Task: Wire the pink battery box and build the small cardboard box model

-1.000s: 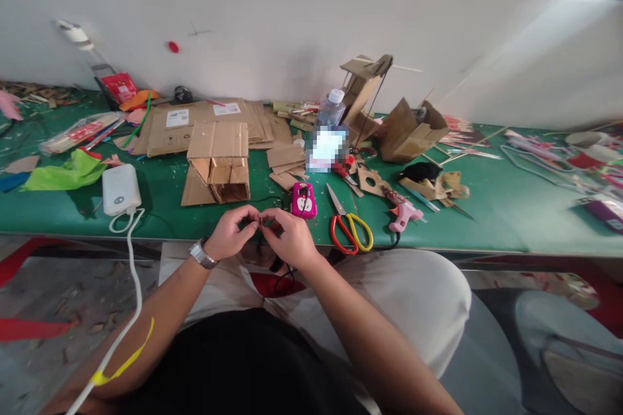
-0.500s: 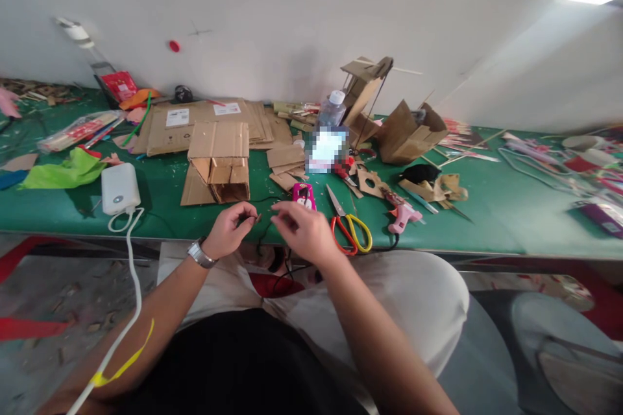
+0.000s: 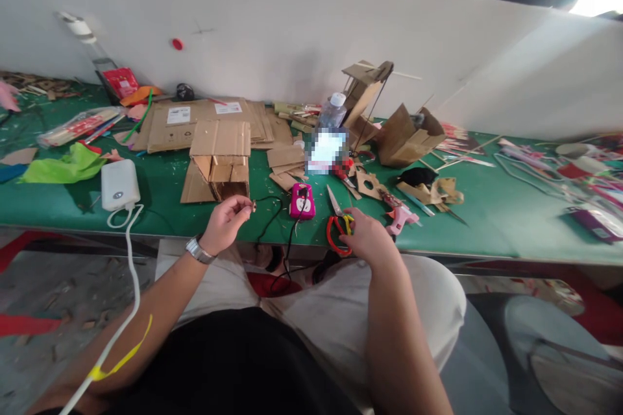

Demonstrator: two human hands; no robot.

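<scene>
At lower centre of the frame, the fingers of the left hand (image 3: 224,225) are pinched together on a small brown piece (image 3: 254,206), near the cardboard box (image 3: 221,137). Right of centre, by the front edge of the green tabletop (image 3: 491,214), the right hand (image 3: 372,237) has 2 fingers apart at the yellow handle of the scissors (image 3: 337,205); whether they grip it I cannot tell. Little room separates the scissors from the magenta device (image 3: 296,196) and pink glue gun (image 3: 400,217), while a wide stretch opens towards the right.
</scene>
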